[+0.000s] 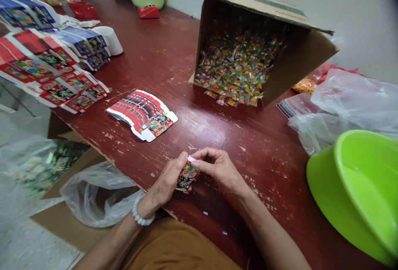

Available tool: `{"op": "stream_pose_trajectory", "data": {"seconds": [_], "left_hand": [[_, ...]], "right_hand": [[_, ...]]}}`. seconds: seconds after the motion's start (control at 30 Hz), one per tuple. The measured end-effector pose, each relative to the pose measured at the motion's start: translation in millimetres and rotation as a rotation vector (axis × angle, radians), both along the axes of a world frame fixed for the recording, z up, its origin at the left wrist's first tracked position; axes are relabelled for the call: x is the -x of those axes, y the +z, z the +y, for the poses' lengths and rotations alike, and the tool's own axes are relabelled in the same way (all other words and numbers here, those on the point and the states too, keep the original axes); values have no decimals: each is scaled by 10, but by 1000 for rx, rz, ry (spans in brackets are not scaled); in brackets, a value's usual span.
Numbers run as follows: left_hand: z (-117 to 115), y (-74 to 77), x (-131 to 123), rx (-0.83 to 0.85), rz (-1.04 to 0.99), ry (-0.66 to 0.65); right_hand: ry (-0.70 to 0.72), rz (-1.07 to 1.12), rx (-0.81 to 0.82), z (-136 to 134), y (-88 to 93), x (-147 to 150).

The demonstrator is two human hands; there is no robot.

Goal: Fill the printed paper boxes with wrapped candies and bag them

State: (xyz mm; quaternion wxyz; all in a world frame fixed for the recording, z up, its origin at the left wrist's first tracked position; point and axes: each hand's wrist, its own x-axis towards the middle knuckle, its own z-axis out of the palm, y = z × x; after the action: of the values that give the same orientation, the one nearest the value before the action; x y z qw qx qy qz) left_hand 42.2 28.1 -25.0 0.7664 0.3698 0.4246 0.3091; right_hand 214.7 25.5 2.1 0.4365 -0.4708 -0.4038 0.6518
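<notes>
The box [188,174] is between my two grips, over the near edge of the surface [189,131]. My left grip [168,177] is wrapped round its side; my right grip [220,168] pinches the white flap [192,159] at its top between thumb and finger. I judge it to be thin card: light, stiff along the folds, easily dented on the faces, a little slick where printed. I'd hold it by the side edges, with light pressure, and take the flap only by its rim, since it could crease or tear. My fingers cover much of the box, so I can't say whether anything is inside to add weight. Beyond it lies a fanned stack [141,112] of flat boxes, probably slippery against each other. Further off, the carton [301,61] lies on its side, sweets [242,65] heaped at its mouth.
</notes>
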Motion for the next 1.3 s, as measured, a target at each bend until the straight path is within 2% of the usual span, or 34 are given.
{"op": "stream_pose_trajectory", "data": {"seconds": [0.07,0.13,0.2,0.33,0.43,0.53,0.6,0.67,0.77,0.83,1.0,1.07,1.2,1.3], "left_hand": [[-2,-1,-2,-43,54,-34],[-2,-4,-7,-77,89,-53],[-1,-10,-16,-76,100,-51],[0,-19,-47,-24,96,-43],[8,13,-58,-38,123,-57],[44,95,-49,-187,243,-62],[78,148,-40,-320,344,-35],[105,169,-36,-366,374,-8],[119,141,-42,-233,250,12],[115,112,-50,-119,151,50],[93,83,-70,-10,93,134],[83,83,-78,-25,77,117],[74,121,-100,-55,58,68],[83,183,-112,-57,64,69]], "right_hand": [[-38,83,72,-8,2,0],[-51,68,61,-15,4,-2],[-46,-50,-28,-23,3,-4],[-100,-378,-362,-38,-13,-15],[-16,-382,-431,-20,-36,-53],[35,-367,-400,28,-63,-88],[8,-388,-378,52,-73,-83],[-37,-416,-404,51,-66,-50],[-92,-448,-509,-1,-29,23],[-80,-406,-503,-42,-6,62],[-149,-230,-162,-63,-5,81],[-168,-250,-118,-38,-6,66],[-144,-360,-280,23,7,4],[-74,-383,-424,29,10,-42]]}}
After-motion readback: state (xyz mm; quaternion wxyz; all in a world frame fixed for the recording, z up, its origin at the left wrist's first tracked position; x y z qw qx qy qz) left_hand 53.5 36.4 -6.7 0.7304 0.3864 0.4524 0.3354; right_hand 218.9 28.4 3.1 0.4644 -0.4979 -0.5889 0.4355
